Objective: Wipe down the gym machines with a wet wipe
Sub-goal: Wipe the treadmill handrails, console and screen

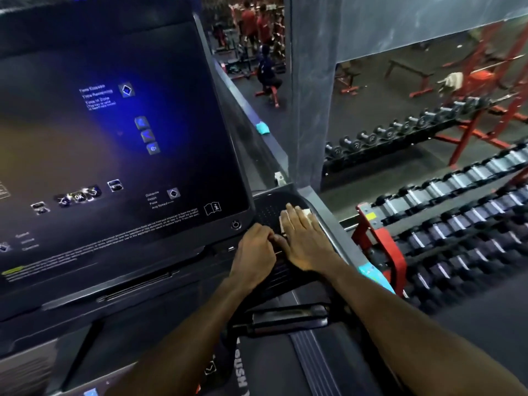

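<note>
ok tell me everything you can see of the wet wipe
The wet wipe is a white sheet lying flat on the dark tray at the right of the treadmill console. The right hand presses it with straight fingers and covers most of it; only its edges show beyond the fingertips.

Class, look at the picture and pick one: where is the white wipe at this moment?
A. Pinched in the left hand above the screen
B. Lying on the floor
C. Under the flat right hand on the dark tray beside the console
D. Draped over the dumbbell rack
C: the wipe peeks out from under the flat right hand on the tray, beside the left hand.
</note>
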Motion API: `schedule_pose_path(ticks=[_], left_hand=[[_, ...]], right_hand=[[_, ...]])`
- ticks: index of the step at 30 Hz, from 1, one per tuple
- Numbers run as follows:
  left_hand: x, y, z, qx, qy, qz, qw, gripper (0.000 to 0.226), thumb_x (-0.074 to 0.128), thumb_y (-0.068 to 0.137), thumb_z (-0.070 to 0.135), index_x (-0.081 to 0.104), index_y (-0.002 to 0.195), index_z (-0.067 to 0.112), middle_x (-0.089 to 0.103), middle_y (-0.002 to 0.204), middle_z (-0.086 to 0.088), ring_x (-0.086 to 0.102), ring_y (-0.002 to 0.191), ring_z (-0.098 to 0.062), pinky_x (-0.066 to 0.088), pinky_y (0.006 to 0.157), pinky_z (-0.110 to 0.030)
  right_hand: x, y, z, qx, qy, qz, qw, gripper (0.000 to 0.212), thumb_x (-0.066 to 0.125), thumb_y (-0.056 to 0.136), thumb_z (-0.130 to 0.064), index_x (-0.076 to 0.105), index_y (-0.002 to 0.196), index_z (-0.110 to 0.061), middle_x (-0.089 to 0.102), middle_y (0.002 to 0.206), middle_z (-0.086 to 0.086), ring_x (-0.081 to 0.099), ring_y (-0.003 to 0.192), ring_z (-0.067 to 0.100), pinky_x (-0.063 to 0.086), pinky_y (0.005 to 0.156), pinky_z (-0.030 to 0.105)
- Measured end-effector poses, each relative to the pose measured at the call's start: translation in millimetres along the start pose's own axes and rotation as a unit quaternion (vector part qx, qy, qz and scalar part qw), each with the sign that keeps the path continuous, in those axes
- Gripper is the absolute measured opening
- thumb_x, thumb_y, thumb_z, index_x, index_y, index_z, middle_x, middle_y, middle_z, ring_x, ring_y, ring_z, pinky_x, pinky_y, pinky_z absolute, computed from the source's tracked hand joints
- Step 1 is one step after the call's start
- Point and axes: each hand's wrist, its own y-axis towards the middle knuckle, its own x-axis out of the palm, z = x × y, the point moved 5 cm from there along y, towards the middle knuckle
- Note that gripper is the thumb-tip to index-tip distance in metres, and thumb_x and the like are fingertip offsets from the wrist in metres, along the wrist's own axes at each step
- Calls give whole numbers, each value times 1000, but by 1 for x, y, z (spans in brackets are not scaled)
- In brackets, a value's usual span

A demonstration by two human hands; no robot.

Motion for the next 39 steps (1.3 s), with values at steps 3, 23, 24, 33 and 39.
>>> schedule_pose_path(ticks=[3,23,24,33,39], left_hand=[[5,-1,5,-11,0,-5,1000,26,41,95,3,65,105,9,57,107,-4,56,96,-16,49,89,-30],[19,13,8,-74,-27,53,995,28,38,101,15,50,124,6,54,127,-9,50,115,-21,37,105,-32],[23,18,7,-87,-19,36,995,33,37,101,16,48,129,3,52,133,-12,48,122,-24,34,109,-33],[46,30,-5,-164,49,-100,980,57,38,92,11,33,149,4,29,157,-21,6,151,-34,-1,123,-39],[39,31,-2,-181,25,-119,976,52,44,89,3,37,140,1,13,158,-27,9,148,-39,5,122,-39]], right_hand=[[-1,19,-18,-36,-41,-21,998,71,21,103,-44,-3,158,-4,-11,165,18,-13,152,33,-3,124,50],[-15,83,-4,-123,-96,-97,983,67,8,100,-54,-12,158,-26,-17,166,1,-15,153,21,1,117,66],[-17,86,-3,-101,-84,-93,987,68,4,98,-57,-11,158,-28,-15,166,0,-13,153,21,2,117,66],[-1,43,15,75,2,-2,997,76,7,96,-65,7,158,-22,1,167,10,0,154,26,13,116,64],[-11,72,26,133,58,-50,988,74,14,96,-69,5,158,-30,6,166,11,6,151,38,11,115,66]])
